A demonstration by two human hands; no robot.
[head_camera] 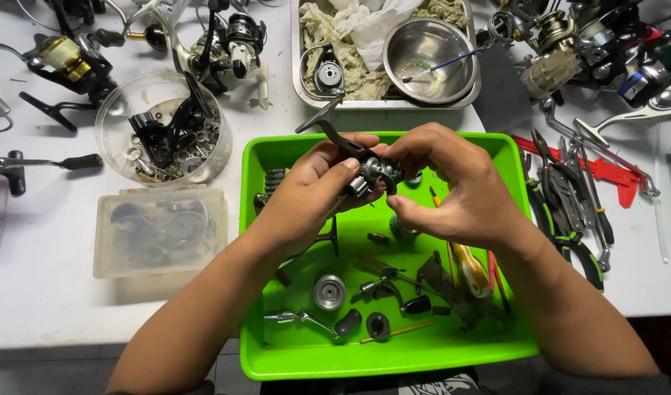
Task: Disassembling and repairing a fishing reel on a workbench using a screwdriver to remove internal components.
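Both hands hide most of the reel part

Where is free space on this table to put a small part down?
Bare table lies below the lidded plastic box, left of the green tray. Another patch lies right of the pliers. The tray floor and the table's top edge are crowded.

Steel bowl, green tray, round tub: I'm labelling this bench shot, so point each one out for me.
Steel bowl [430,69], head view, on its bare inner wall.
Green tray [394,362], head view, on its near rim.
Round tub [116,110], head view, on its clear left wall.
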